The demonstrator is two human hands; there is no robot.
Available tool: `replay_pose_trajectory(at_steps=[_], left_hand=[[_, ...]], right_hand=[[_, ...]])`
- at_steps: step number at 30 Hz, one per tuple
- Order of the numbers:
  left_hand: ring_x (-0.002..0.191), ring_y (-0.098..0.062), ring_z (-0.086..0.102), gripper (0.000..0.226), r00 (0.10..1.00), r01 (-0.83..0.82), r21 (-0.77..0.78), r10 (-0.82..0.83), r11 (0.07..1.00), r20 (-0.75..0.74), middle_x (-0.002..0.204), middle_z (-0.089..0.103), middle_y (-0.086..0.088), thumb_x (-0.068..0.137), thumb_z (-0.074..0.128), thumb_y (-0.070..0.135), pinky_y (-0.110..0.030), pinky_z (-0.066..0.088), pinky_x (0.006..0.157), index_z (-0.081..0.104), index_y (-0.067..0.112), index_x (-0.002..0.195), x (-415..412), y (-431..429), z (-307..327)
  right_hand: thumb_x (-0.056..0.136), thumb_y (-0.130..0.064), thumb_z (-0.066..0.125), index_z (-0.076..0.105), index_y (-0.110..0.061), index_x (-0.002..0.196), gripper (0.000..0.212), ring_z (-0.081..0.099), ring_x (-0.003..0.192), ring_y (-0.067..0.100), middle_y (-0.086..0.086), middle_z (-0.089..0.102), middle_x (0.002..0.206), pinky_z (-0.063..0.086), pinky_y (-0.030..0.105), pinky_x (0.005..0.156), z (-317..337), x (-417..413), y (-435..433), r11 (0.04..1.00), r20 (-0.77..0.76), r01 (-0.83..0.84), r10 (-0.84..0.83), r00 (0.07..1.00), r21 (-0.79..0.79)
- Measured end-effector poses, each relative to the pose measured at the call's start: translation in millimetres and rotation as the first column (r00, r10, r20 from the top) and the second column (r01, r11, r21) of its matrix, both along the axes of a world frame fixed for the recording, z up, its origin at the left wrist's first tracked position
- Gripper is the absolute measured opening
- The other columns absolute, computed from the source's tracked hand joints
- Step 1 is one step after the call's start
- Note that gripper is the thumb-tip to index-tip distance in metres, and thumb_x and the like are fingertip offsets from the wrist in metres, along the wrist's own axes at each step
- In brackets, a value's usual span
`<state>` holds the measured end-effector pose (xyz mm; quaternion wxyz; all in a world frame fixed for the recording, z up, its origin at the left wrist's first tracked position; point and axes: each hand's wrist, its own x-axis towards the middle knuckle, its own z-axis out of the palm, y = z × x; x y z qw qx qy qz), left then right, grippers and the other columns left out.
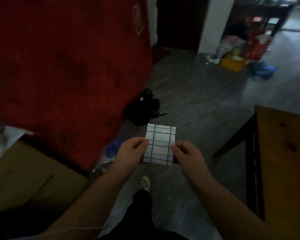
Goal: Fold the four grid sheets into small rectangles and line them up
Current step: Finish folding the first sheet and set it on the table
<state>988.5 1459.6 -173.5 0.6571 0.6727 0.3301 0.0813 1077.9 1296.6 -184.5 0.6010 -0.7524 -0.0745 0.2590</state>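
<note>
A white grid sheet [160, 144] with blue lines, folded into a small rectangle, is held up in the air over the floor at the middle of the view. My left hand [131, 154] pinches its left edge between thumb and fingers. My right hand [187, 154] pinches its right edge the same way. The sheet stands roughly upright with its grid face toward me. No other grid sheet shows in view.
A wooden table [284, 153] fills the right edge, its leg [232, 139] slanting to the floor. A red cloth [59, 75] hangs at left above a cardboard box [24, 179]. A dark bag [143, 108] lies on the grey floor. My foot [144, 182] stands below the hands.
</note>
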Motion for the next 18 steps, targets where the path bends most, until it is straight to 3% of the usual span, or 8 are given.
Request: replay_pose_trajectory(at_steps=[3,6,11,13,18], left_hand=[[0.087,-0.029,0.071,0.017,0.997,0.075,-0.032,-0.075,0.997,0.009,0.099,0.074,-0.019,0.1,0.059,0.015,-0.04,0.062,0.071,0.071,0.005,0.106,77.3,35.9,-12.9],[0.075,-0.016,0.07,0.013,0.988,0.156,-0.059,-0.156,0.986,0.015,0.091,0.073,-0.012,0.099,0.059,0.01,-0.032,0.061,0.064,0.069,0.003,0.105,152.8,69.9,-14.2],[0.07,-0.009,0.069,0.009,0.948,0.317,-0.025,-0.316,0.948,0.028,0.078,0.073,0.003,0.098,0.061,0.008,-0.024,0.056,0.056,0.069,0.008,0.098,278.9,108.4,0.6],[0.066,-0.005,0.068,0.009,0.933,0.359,0.01,-0.359,0.933,0.026,0.079,0.073,0.002,0.098,0.061,0.008,-0.019,0.054,0.055,0.07,0.006,0.098,326.2,112.9,9.2],[0.067,-0.003,0.069,0.012,0.867,0.498,0.043,-0.499,0.866,-0.001,0.085,0.072,-0.003,0.098,0.06,0.006,-0.014,0.051,0.054,0.069,0.001,0.104,436.6,100.3,9.0]], right_hand=[[0.098,-0.015,0.063,0.072,-0.014,0.089,0.013,0.073,0.085,0.022,0.006,0.076,0.086,0.061,0.035,0.076,-7.3,62.7,29.5,0.995,0.025,0.099,-0.099,0.995,-0.007],[0.098,-0.014,0.062,0.071,-0.015,0.089,0.013,0.071,0.08,0.015,0.003,0.075,0.084,0.058,0.024,0.069,-0.9,125.4,59.7,0.981,0.048,0.192,-0.191,0.98,-0.017],[0.099,-0.015,0.06,0.072,-0.015,0.094,0.013,0.072,0.085,0.017,0.005,0.076,0.09,0.061,0.027,0.075,9.9,221.5,91.7,0.943,0.018,0.334,-0.334,0.943,0.007],[0.099,-0.015,0.06,0.072,-0.012,0.097,0.013,0.073,0.089,0.02,0.007,0.076,0.094,0.062,0.033,0.08,12.7,258.2,92.5,0.917,-0.038,0.398,-0.396,0.917,0.042],[0.097,-0.01,0.062,0.07,-0.006,0.098,0.009,0.074,0.087,0.021,0.009,0.076,0.093,0.061,0.029,0.074,2.5,348.2,77.0,0.866,-0.081,0.494,-0.489,0.869,0.074]])
